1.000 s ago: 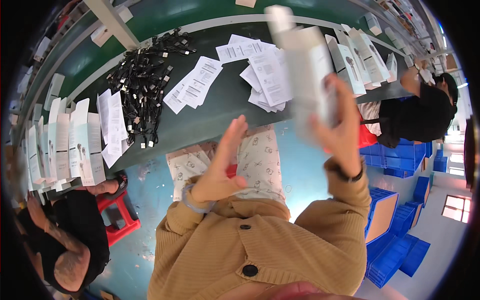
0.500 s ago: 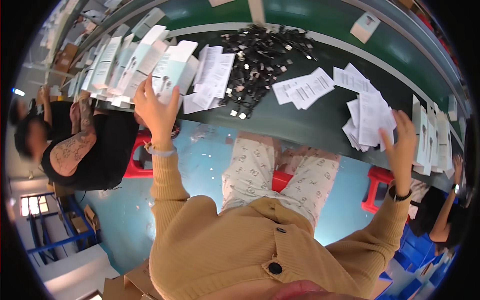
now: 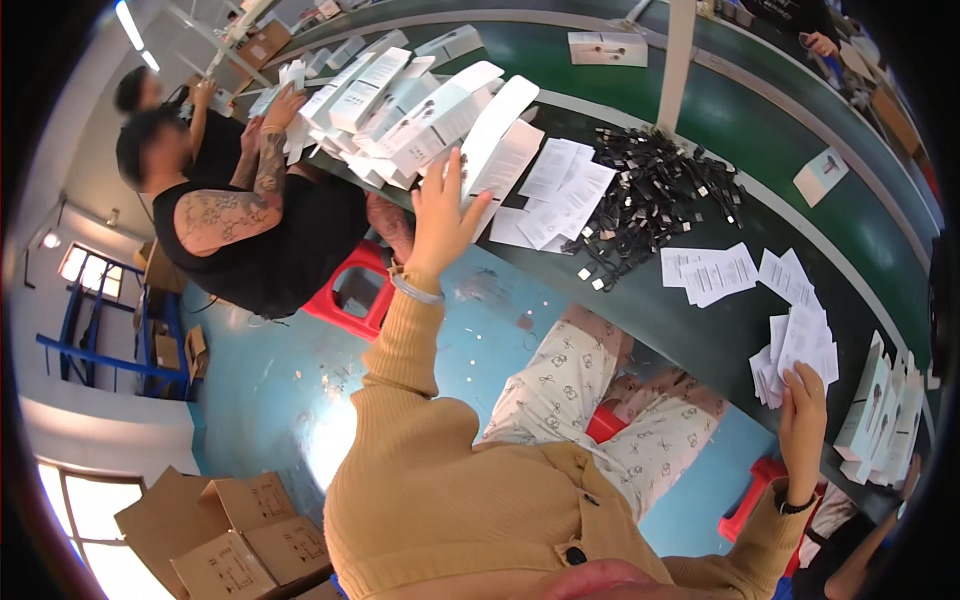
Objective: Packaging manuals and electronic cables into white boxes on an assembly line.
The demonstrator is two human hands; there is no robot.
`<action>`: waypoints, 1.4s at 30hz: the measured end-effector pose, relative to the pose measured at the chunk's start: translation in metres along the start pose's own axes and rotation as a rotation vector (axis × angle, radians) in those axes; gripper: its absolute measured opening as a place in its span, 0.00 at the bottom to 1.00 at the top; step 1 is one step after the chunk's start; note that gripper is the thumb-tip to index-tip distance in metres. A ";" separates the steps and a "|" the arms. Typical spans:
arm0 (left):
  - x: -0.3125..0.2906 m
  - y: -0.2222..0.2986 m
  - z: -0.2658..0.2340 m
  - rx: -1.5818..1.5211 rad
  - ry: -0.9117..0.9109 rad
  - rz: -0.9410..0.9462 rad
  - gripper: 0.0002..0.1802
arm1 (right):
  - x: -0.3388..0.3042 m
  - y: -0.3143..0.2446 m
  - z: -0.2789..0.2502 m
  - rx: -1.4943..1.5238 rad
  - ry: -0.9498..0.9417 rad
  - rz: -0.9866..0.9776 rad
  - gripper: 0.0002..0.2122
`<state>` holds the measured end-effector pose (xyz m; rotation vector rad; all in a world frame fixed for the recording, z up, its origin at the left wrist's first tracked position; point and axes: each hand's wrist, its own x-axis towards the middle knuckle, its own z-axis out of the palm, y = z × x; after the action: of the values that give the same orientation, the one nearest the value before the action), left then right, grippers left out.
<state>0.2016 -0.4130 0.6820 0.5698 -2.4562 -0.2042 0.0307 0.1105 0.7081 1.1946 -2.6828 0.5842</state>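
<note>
Left hand (image 3: 443,225) is up by the near end of a bunch of white boxes (image 3: 410,120), fingers stretched and thumb well out, so pretty wide. It's right at an open box (image 3: 505,125) with its flap sticking up, fingertips overlapping the lower end of it from this angle, though I can't tell if they're actually pressing on it. Right hand (image 3: 803,425) is way over on the other side, fingertips at the near edge of a messy stack of leaflets (image 3: 800,345); fingers look fairly straight, but I can't tell whether a sheet is pinched in there. Between the hands on the dark green table (image 3: 705,330) you've got some papers (image 3: 570,190) just beside the open box, then a big tangle of black cables (image 3: 655,195) with metal plugs showing, then a small fan of sheets (image 3: 712,272) near that stack. More boxes (image 3: 880,415) stand past the right hand, near the table's end. Behind the table, one box (image 3: 608,48) lies on a green belt (image 3: 740,105) and another (image 3: 822,176) sits farther right. Off to the left, a co-worker in black (image 3: 270,245) sits on a red stool (image 3: 352,300).
</note>
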 end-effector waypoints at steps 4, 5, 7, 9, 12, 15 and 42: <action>-0.002 0.010 -0.011 -0.416 0.155 0.025 0.38 | 0.005 0.005 0.005 0.054 0.051 -0.018 0.05; -0.005 0.021 -0.014 -0.692 0.110 -0.059 0.41 | 0.005 0.006 0.007 0.055 0.031 0.040 0.04; -0.019 0.034 -0.018 -1.048 0.026 -0.142 0.52 | 0.003 0.000 0.004 0.091 0.035 0.007 0.04; -0.043 0.040 -0.003 -1.270 0.001 -0.151 0.60 | 0.003 -0.002 0.004 0.123 0.036 -0.032 0.03; -0.073 0.079 0.002 -1.662 -0.315 -0.315 0.62 | -0.001 0.006 0.000 0.102 0.196 0.007 0.04; -0.091 0.129 0.002 -1.703 -0.536 -0.284 0.57 | -0.011 0.007 -0.018 0.078 0.326 0.261 0.06; -0.161 0.157 0.043 -1.643 -1.012 -0.080 0.57 | 0.099 -0.115 -0.007 0.389 0.170 -0.386 0.18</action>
<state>0.2383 -0.2001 0.6055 -0.2990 -1.9726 -2.6308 0.0487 -0.0241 0.7765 1.6192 -2.1728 1.1118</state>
